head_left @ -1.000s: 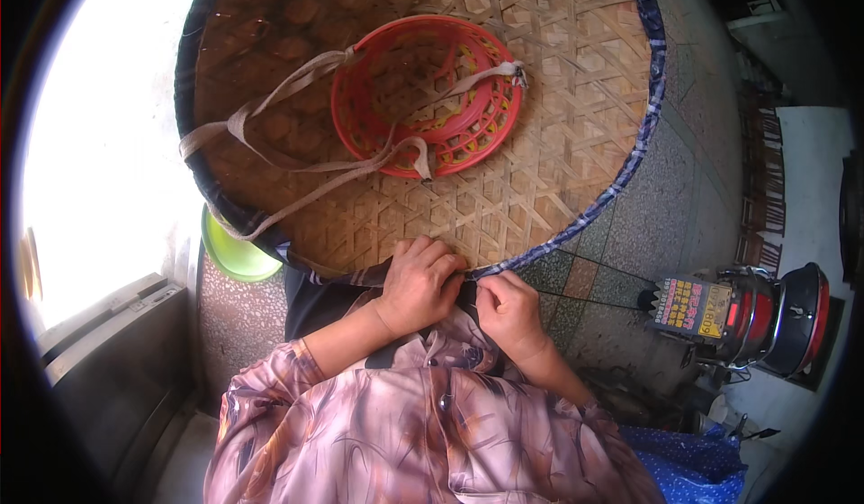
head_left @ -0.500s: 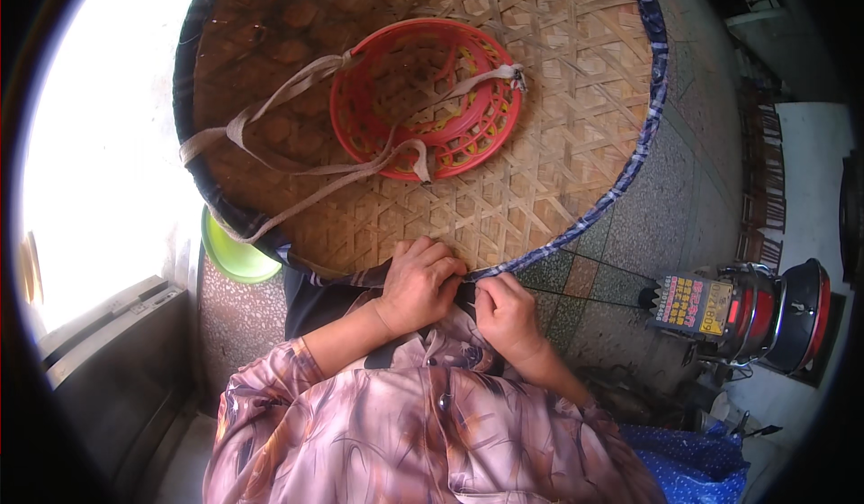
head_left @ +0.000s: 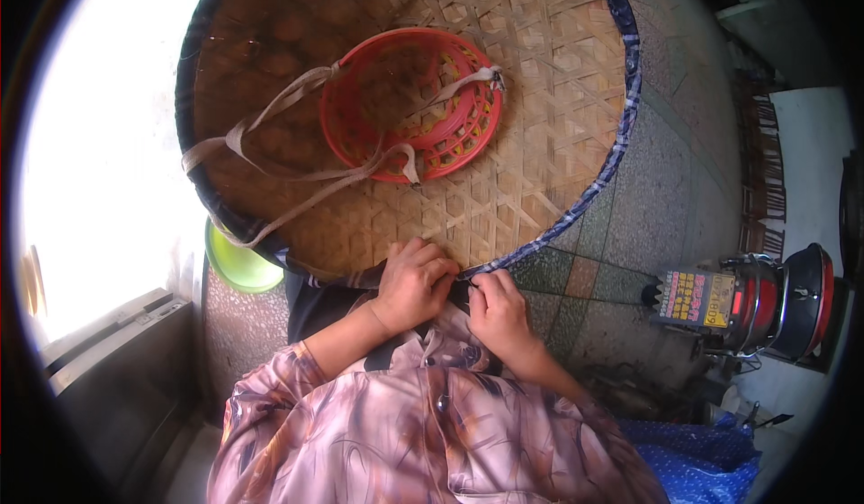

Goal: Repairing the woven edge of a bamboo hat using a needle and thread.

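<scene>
A large round woven bamboo tray [head_left: 540, 117] with a rim bound in dark blue checked cloth [head_left: 621, 117] fills the upper middle. On it lies a red plastic openwork basket [head_left: 454, 139] with beige cloth straps [head_left: 238, 141] running to the tray's left side. My left hand [head_left: 411, 288] grips the near rim, fingers curled over the cloth binding. Just to its right, my right hand [head_left: 499, 315] is closed in a pinch at the rim's underside; whatever is between those fingertips is too small to make out.
A green basin [head_left: 238, 261] sits beyond the tray's near left edge, beside a metal ledge [head_left: 117, 342] and bright opening. A motorbike's rear [head_left: 756, 301] is at the right on the tiled floor [head_left: 630, 234], with a blue dotted cloth [head_left: 684, 450] at lower right and railing-like woodwork [head_left: 763, 171] behind.
The tray and basket have shifted slightly left in the view, the basket a little lower. Both hands have moved a little left with the rim, keeping their closed grip.
</scene>
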The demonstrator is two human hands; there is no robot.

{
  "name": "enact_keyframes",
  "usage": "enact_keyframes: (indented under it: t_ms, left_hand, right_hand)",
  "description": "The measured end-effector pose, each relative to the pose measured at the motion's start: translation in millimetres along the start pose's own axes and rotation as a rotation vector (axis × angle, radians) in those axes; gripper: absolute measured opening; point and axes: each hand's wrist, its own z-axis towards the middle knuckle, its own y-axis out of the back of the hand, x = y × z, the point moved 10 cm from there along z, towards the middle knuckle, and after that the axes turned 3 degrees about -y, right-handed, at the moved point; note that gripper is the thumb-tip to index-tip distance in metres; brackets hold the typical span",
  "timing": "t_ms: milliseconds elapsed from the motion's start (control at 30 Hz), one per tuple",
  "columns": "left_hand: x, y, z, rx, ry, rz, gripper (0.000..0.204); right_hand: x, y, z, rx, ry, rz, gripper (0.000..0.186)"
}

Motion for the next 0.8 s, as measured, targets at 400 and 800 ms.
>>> enact_keyframes:
  t_ms: [400, 800]
  left_hand:
    - [-5, 4, -1, -0.047, -0.03, -0.008, 0.013]
    - [-9, 9, -1, -0.039, -0.081, 0.081, 0.016]
  right_hand:
    - [-2, -12, 0, 0.056, 0.038, -0.135, 0.005]
    - [23, -17, 46, 0.32, 0.092, -0.318, 0.011]
